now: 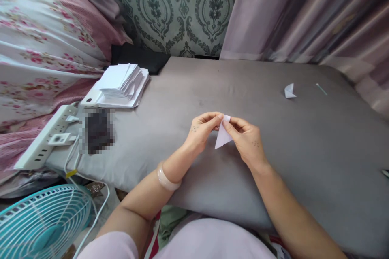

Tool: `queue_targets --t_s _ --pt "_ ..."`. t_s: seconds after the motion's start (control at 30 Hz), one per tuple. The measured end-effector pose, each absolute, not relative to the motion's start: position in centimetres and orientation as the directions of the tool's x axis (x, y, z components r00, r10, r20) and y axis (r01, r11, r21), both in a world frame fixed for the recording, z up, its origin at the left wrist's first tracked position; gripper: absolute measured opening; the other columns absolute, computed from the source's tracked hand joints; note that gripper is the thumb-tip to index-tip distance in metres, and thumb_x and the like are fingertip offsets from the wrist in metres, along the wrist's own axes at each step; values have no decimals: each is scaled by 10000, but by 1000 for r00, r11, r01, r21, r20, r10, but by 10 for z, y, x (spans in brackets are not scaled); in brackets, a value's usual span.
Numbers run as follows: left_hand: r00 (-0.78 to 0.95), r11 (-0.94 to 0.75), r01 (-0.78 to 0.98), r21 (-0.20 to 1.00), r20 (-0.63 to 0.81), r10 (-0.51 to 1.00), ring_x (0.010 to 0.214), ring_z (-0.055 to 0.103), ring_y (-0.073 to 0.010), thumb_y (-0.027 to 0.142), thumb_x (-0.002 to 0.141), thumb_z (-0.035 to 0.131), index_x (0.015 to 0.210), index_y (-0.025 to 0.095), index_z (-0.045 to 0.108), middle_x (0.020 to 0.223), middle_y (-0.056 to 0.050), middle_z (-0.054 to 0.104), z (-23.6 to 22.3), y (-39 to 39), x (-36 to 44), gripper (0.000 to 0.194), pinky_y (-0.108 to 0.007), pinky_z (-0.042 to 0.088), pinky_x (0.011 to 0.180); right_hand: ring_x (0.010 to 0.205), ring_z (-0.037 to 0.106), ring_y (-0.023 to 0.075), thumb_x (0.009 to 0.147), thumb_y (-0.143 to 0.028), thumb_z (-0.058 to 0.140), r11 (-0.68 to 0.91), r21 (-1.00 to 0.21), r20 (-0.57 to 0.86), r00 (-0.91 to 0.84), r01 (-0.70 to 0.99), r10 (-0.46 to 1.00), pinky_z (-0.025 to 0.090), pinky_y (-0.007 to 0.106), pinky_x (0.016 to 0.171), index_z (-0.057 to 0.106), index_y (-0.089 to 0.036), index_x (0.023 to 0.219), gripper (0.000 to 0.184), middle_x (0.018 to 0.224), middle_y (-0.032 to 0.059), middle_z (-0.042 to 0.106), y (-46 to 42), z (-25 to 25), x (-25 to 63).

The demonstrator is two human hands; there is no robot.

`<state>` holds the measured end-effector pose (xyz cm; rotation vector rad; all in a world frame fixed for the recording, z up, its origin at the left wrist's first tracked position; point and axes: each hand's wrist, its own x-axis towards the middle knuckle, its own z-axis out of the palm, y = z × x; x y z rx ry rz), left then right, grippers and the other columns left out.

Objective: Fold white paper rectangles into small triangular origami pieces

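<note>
Folded paper, long axis slanting, points down-left, pinched by left fingers and right fingers.

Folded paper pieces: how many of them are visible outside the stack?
2. The held piece is between the left hand and right hand; the other piece lies on the grey surface, further right. Others may be hidden.

Paper between fingers, sheet stack left, folded piece right, stick beyond
</note>
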<state>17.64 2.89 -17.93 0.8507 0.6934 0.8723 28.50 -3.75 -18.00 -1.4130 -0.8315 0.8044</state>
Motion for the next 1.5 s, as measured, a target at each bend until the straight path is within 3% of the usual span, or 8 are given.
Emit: queue_targets --t_s 0.43,0.9,1.2,1.5 --pt "469 392 -316 864 -218 856 632 517 -83 241 642 763 711 138 708 696 -18 636 -178 29 175 135 -254 410 660 649 585 110 778 -361 703 38 -985 121 521 168 845 472 241 576 710 -224 973 238 753 -13 661 -37 -179 282" --pt "437 356 -326 876 -194 878 617 500 -87 200 632 733 643 144 688 659 -14 623 -176 30 173 73 -261 405 662 728 616 135 844 -334 618 74 -929 245 450 364 859 518 282 665 691 -236 1030 223 877 19 666 -40 -181 281" --pt "446 319 -336 886 -149 882 649 516 -82 214 664 734 711 139 708 714 -18 637 -181 34 171 91 -250 407 676 944 630 194 873 -170 498 270 -663 547 205 698 812 537 362 826 636 -231 1178 340 1035 79 667 -43 -179 282" --pt "509 327 -332 885 -124 852 712 582 -115 276 726 734 778 137 726 762 -42 667 -184 39 168 148 -279 455 751 992 595 242 856 -124 449 192 -391 553 63 900 831 529 397 833 537 -223 1351 512 1075 91 655 -46 -183 288"
